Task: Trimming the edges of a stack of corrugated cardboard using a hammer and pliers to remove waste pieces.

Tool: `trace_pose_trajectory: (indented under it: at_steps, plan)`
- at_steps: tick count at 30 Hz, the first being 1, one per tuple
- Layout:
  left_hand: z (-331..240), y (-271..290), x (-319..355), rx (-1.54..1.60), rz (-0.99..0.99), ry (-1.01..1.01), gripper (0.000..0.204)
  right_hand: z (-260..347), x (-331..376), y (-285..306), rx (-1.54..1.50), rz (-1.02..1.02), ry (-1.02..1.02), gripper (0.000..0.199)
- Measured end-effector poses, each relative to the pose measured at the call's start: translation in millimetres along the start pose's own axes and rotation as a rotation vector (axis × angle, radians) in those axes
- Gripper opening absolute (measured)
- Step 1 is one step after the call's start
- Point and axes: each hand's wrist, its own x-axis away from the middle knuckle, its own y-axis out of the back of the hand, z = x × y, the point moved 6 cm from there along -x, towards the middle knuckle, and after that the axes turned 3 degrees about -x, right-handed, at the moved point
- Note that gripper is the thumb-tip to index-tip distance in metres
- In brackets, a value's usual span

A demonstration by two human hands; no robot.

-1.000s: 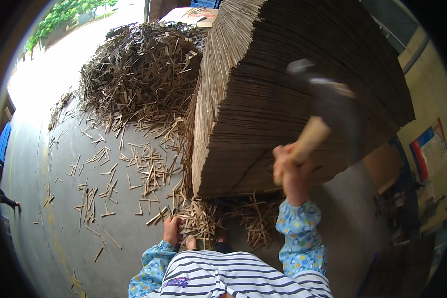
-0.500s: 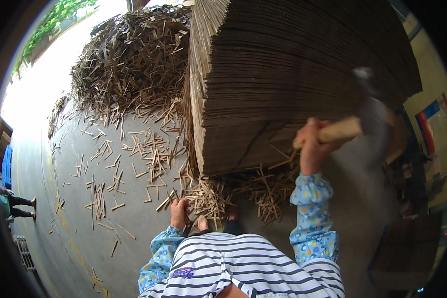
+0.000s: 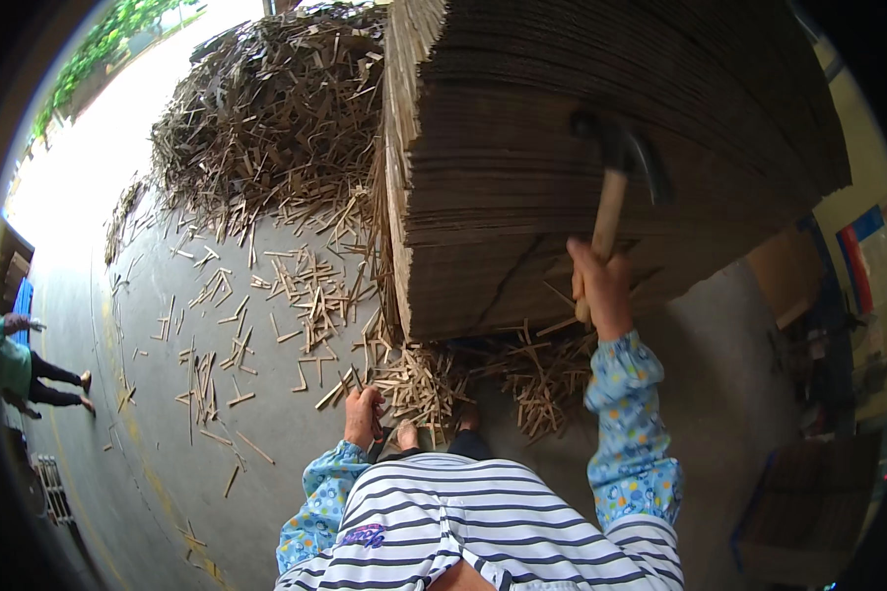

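Note:
My right hand [image 3: 604, 286] is wrapped round the wooden handle of a claw hammer [image 3: 611, 202]. The dark, slightly blurred hammer head is up in front of a tall stack of brown cardboard sheets [image 3: 522, 197]; whether it touches them I cannot tell. Low beside my body, my left hand [image 3: 363, 414] is closed, and what it grips, if anything, I cannot make out. Near it, narrow cardboard offcuts [image 3: 419, 384] lie heaped at the foot of the stack, close to my feet.
A large mound of cardboard scraps [image 3: 276, 118] rises left of the stack. Loose strips [image 3: 202, 389] are scattered over the grey floor [image 3: 148, 345]. Another person [image 3: 44, 369] is at the far left. Dark stacked sheets [image 3: 808, 502] stand at the lower right.
My right hand has swung the hammer from the right side to the left, and its head now shows before the stack. My left hand has barely moved. The other person has moved slightly.

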Motion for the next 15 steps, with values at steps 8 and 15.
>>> trace_pose_trajectory:
  at_steps: [8,15]
  plan:
    - [11.0,5.4,-0.8,0.048,-0.089,0.031,0.015,72.5,25.3,-1.8,-0.412,-0.306,0.623,0.015]
    - [5.0,7.6,-0.4,0.009,-0.116,0.04,0.017,14.5,37.7,1.5,-0.214,0.013,0.194,0.015]
